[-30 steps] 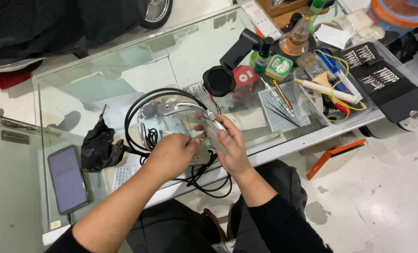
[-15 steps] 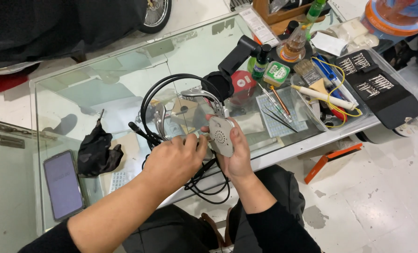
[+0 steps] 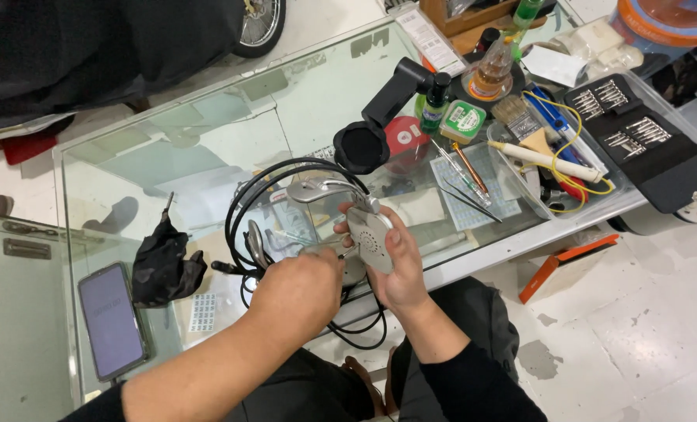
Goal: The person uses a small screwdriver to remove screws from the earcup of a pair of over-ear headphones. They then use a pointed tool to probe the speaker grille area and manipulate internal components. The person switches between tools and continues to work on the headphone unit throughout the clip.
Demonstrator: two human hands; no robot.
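Over the glass tabletop (image 3: 208, 156), right hand (image 3: 399, 270) grips the silver earcup (image 3: 369, 238) — left hand (image 3: 297, 293) closed on a thin tool, probing it; steadiness needed next.

Light: bright, even, from overhead.
Glare: pale reflections across the glass tabletop (image 3: 208, 156), strongest toward 11 o'clock.
Shadows: soft, short, under the black cloth (image 3: 161, 262) at 9 o'clock.
Focus: sharp at centre; slight motion softness on the left hand (image 3: 297, 293).
Edges: mild wide-angle stretch at the corners.
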